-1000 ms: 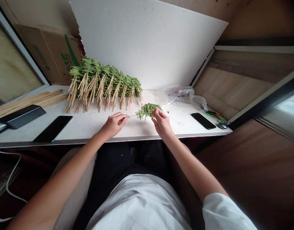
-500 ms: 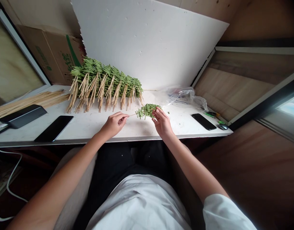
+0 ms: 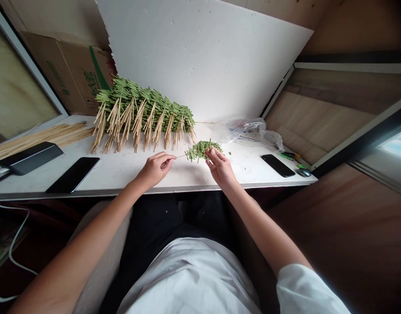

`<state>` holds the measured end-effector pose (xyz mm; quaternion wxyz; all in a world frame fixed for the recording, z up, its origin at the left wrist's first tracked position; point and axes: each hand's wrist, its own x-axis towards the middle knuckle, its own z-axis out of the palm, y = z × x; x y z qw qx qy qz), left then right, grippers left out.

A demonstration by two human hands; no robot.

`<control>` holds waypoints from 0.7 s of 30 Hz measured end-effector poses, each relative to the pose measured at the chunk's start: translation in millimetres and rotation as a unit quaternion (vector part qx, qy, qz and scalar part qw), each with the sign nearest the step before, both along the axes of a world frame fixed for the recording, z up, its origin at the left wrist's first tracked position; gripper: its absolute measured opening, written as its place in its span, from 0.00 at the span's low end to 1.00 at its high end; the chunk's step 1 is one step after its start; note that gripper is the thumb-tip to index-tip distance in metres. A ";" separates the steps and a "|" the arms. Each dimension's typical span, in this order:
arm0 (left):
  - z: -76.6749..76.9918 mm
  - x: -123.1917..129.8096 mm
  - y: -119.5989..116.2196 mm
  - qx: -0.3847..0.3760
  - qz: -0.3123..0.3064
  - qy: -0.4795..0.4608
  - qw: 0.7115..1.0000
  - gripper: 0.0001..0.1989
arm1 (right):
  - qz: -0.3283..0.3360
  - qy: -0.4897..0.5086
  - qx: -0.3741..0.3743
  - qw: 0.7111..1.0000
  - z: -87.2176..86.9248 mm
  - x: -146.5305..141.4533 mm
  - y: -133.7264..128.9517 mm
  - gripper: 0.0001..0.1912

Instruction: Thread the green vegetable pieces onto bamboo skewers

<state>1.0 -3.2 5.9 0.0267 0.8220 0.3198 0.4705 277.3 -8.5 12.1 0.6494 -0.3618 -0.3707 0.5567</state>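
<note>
My left hand [image 3: 158, 168] pinches the bare end of a thin wooden skewer [image 3: 179, 156]. Several short pieces of green bean [image 3: 190, 153] are threaded crosswise on its far part. My right hand [image 3: 220, 164] is closed in a pinch on one green bean piece [image 3: 210, 144], which stands upright between thumb and fingers. Loose green bean pieces [image 3: 216, 147] lie in a small heap behind and under the right fingers. The skewer's tip is hidden by the heap and the right hand.
A large stack of filled skewers [image 3: 141, 104] lies at the back left, bare ends forward. Bare skewers [image 3: 69, 133] lie farther left. Phones [image 3: 73, 175] [image 3: 278, 165], a dark stand [image 3: 30, 158], a plastic bag [image 3: 249, 126] and a mouse [image 3: 304, 172] are on the white table [image 3: 174, 183].
My right hand has gone from loosely spread fingers at the heap to a pinch, lifting one green bean piece upright. The left hand stays in place with the skewer.
</note>
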 end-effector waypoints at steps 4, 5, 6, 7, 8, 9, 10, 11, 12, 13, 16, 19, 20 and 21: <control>0.9 -0.3 -0.8 -0.001 0.001 0.003 1.000 0.11 | -0.001 -0.018 0.007 1.000 -0.6 1.2 0.8 0.21; 1.0 -0.3 -1.0 -0.001 0.000 0.004 1.000 0.11 | 0.002 -0.020 0.007 1.000 -0.7 1.9 0.9 0.20; 1.0 -0.3 -1.2 -0.002 -0.002 0.006 1.000 0.11 | 0.006 -0.022 0.007 1.000 -0.7 2.5 1.1 0.20; 0.9 -0.2 -1.3 -0.002 -0.003 0.007 1.000 0.11 | 0.011 -0.023 0.008 1.000 -0.8 3.1 1.2 0.19; 0.9 -0.1 -1.4 -0.003 -0.004 0.008 1.000 0.11 | 0.016 -0.022 0.009 1.000 -0.8 3.6 1.3 0.18; 0.9 0.0 -1.5 -0.003 -0.004 0.008 1.000 0.11 | 0.021 -0.018 0.011 1.000 -0.8 3.8 1.4 0.18; 0.9 0.1 -1.5 -0.003 -0.004 0.009 1.000 0.11 | 0.026 -0.013 0.012 1.000 -0.8 3.7 1.5 0.17; 1.1 0.3 -1.6 -0.003 -0.004 0.009 1.000 0.11 | 0.028 -0.008 0.013 0.999 -0.8 3.5 1.5 0.18; 1.2 0.4 -1.7 -0.004 -0.004 0.009 1.000 0.11 | 0.028 -0.005 0.013 1.000 -0.7 3.0 1.5 0.18; 1.5 0.5 -1.8 -0.005 -0.003 0.009 1.000 0.11 | 0.026 -0.005 0.012 1.000 -0.5 2.5 1.5 0.19; 1.8 0.6 -1.9 -0.008 0.000 0.010 1.000 0.12 | 0.016 -0.011 0.008 1.000 0.3 1.1 1.3 0.20; 1.7 0.4 -2.0 -0.008 0.003 0.009 1.000 0.12 | 0.014 -0.010 0.004 1.000 1.0 0.7 0.8 0.20; 1.6 0.3 -2.0 -0.009 0.005 0.010 1.000 0.12 | 0.013 -0.011 0.003 1.000 1.2 0.6 0.6 0.20; 1.5 0.3 -2.2 -0.009 0.006 0.010 1.000 0.12 | 0.012 -0.013 0.003 1.000 1.4 0.6 0.5 0.19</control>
